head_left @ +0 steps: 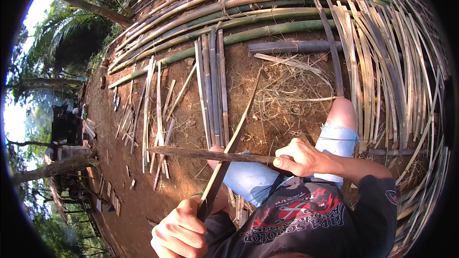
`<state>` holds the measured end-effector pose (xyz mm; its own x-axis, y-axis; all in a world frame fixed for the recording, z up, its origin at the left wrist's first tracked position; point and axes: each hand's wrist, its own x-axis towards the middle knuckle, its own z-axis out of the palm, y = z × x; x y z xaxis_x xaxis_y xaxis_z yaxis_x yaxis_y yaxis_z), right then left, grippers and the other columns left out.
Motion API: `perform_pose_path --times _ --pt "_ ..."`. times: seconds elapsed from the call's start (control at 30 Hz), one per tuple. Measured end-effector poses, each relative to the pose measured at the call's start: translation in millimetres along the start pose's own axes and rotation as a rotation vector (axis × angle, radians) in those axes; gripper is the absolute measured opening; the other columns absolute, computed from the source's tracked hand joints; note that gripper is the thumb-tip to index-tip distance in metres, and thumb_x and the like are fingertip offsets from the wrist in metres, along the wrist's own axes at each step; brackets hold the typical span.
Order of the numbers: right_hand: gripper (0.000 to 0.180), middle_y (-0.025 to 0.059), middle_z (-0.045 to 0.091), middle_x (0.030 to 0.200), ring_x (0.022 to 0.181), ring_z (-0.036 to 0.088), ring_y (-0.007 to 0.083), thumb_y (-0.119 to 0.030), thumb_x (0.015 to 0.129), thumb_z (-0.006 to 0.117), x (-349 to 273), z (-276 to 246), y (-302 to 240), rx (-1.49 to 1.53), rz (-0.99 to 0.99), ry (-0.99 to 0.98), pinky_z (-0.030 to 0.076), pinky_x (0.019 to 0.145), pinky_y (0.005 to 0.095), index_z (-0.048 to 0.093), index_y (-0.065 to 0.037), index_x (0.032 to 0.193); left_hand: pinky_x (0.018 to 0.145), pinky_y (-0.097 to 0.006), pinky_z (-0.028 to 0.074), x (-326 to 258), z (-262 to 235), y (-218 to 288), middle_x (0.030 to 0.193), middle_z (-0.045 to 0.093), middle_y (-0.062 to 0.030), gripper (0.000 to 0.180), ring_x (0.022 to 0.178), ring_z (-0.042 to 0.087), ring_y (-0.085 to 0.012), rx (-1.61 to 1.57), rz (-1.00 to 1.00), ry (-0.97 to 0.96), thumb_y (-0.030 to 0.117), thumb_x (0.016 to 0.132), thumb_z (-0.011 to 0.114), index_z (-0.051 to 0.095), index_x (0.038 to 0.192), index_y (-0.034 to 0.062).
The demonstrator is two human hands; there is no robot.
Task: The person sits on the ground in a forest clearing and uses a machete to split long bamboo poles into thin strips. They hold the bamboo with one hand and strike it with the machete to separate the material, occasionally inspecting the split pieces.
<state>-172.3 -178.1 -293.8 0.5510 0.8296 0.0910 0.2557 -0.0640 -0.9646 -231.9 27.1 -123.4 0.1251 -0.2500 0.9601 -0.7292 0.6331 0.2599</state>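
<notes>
My left hand (180, 231), at the lower left, is closed around the near end of a long bamboo strip (239, 131). The strip slants up and away to the right, dark on its face with a pale edge. Closed too is my right hand (301, 157), gripping a long, narrow, dark brown knife (191, 153) that points left, almost level. Strip and knife cross near the middle of the view, above my legs; whether they touch I cannot tell. My right fingers hide the knife's handle.
Long bamboo poles (267, 31) lie across the far side. Many split strips (373, 71) are stacked at the right. Dark bamboo slats (213, 91) and pale strips (148, 114) rest on bare soil to the left. Shavings (291, 86) litter the ground ahead.
</notes>
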Motion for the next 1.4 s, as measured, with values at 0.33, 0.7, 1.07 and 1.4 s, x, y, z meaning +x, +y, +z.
perform_pose_path --times 0.33,0.7,1.07,1.4 --pt "0.058 0.0201 0.046 0.052 0.046 0.046 0.0307 -0.044 0.096 0.048 12 -10 15 -0.037 0.027 -0.039 0.038 0.053 0.0435 0.053 0.003 0.063 0.036 -0.02 0.018 -9 -5 4 0.045 0.048 -0.0019 0.035 0.035 0.034 -0.0024 0.017 0.045 -0.004 -0.008 0.082 0.036 0.037 0.055 0.0141" --pt "0.053 0.0146 0.041 0.049 0.044 0.041 0.0289 -0.04 0.096 0.049 11 -4 30 0.026 0.019 -0.027 0.035 0.048 0.0401 0.047 -0.001 0.061 0.035 -0.02 0.019 -20 -12 19 0.043 0.045 -0.0002 0.033 0.034 0.032 -0.0025 0.083 0.061 0.094 -0.012 0.072 0.034 0.033 0.055 0.0158" --pt "0.065 0.0164 0.04 0.048 0.045 0.04 0.0246 -0.051 0.095 0.048 27 -15 52 -0.078 0.149 0.019 0.036 0.05 0.0439 0.048 0.001 0.056 0.034 -0.02 0.02 -26 -25 37 0.043 0.035 0.0042 0.036 0.034 0.035 -0.0019 0.042 0.058 0.068 -0.017 0.068 0.035 0.031 0.056 0.0168" --pt "0.067 0.0087 0.039 0.043 0.04 0.04 0.0206 -0.055 0.095 0.046 55 -37 119 -0.153 0.328 0.073 0.033 0.045 0.0408 0.048 -0.002 0.054 0.039 -0.019 0.025 -34 -41 31 0.044 0.038 0.0061 0.032 0.036 0.035 -0.0016 0.07 0.047 0.073 -0.008 0.077 0.042 0.036 0.058 0.0169"
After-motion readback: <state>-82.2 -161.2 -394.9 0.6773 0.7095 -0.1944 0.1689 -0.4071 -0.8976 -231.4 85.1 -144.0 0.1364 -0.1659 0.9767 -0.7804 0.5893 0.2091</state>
